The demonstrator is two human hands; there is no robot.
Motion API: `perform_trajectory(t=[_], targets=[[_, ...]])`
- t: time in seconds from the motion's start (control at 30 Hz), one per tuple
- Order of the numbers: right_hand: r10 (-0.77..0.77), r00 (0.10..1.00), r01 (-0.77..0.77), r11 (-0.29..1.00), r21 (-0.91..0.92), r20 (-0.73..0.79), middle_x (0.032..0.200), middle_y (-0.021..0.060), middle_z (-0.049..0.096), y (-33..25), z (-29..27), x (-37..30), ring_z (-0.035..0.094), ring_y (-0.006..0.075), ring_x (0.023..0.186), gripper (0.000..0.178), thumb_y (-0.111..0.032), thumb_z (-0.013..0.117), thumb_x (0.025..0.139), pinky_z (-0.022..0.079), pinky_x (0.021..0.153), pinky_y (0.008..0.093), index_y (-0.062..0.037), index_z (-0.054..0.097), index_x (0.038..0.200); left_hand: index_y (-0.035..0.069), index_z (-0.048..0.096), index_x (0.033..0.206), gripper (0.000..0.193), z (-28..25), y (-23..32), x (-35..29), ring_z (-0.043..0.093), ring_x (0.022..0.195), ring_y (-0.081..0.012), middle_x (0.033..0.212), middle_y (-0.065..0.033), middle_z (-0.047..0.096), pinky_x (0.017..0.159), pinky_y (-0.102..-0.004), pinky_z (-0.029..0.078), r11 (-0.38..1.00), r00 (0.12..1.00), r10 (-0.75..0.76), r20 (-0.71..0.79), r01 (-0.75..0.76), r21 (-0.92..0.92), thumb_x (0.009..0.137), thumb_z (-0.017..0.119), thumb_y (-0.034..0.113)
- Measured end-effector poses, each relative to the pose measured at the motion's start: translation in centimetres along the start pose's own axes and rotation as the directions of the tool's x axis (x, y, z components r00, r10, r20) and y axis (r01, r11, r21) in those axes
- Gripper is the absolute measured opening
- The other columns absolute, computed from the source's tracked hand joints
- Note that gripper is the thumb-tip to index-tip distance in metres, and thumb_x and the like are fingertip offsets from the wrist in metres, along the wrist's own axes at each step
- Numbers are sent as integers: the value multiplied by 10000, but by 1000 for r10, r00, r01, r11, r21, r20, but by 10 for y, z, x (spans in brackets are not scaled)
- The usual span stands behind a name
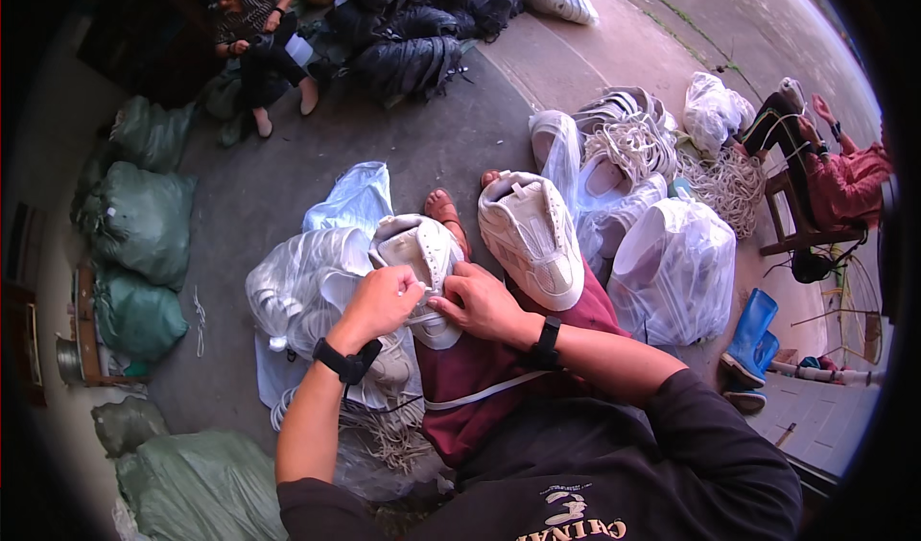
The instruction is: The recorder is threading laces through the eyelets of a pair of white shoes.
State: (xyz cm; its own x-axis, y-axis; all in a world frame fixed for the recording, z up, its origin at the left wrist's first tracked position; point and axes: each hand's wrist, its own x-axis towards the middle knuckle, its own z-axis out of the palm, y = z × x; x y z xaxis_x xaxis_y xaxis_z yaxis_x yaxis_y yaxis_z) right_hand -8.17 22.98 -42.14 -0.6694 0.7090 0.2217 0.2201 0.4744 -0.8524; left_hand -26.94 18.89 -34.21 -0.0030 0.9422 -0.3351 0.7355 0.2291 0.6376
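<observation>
A cream-white sneaker (432, 245) rests on my lap, its tongue showing and its toe toward me. My left hand (382, 301) is closed in a pinch at its lace holes, with a bit of white shoelace at the fingertips. Just across from it, my right hand (483, 303) pinches at the same lacing; the fingers partly hide the lace there. The matching sneaker (539, 246) sits on the maroon cloth (470, 402) over my right leg, untouched by either hand. A pale cord (491, 388) crosses that cloth.
Clear plastic bags of shoes (305, 277) stand at my left, beside a bundle of laces (398, 435). More bagged shoes (672, 272) and a lace heap (628, 148) lie right. Green sacks (144, 224), black bags (403, 61), blue boots (751, 340) and two seated people (259, 23) surround me.
</observation>
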Motion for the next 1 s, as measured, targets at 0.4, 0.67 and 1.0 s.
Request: perform_trajectory(t=[0.4,0.67,1.0], targets=[[15,1000,-15,999,45,-1,822,159,530,2,0,-3,551,331,796,318,-289,633,908,453,722,423,-10,583,764,35,604,802,198,-2,12,-1,645,665,-365,676,-189,637,608,-465,486,946,968,144,-208,-73,316,838,655,224],[-7,1000,7,998,57,-4,840,165,536,6,0,-1,559,335,814,270,-246,585,930,456,734,428,-6,609,809,16,597,864,143,2,19,-13,652,785,-328,923,-168,657,662,-408,499,944,943,272,-192,-223,243,825,675,130],[-2,1000,1,998,57,16,847,170,533,5,-4,-3,559,340,825,250,-227,585,923,453,744,430,-1,610,820,41,606,931,132,25,11,-13,644,816,-356,900,-143,657,679,-426,501,965,949,223,-221,-183,187,840,650,124]])
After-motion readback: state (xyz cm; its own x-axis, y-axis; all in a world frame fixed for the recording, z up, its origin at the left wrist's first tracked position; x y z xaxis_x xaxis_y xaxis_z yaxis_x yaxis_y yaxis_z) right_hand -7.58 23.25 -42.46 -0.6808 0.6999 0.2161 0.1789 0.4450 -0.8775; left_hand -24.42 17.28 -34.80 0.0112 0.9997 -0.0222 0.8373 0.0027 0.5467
